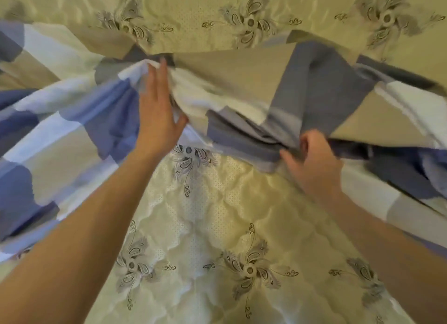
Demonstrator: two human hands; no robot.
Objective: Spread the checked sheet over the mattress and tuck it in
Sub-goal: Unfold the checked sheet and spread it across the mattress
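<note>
- Sheet (pixel 60 120), checked blue, white and beige, lies bunched across the middle of the frame; quilted mattress (pixel 205 227) bare above and below it.
- Left hand (pixel 157 110), centre left: fingers extended and flat against a fold, not gripping.
- Right hand (pixel 314 161), centre right: fingers closed on a bunched edge.
- Recommendation: find a hem, pull the hands apart, and spread before tucking.
</note>
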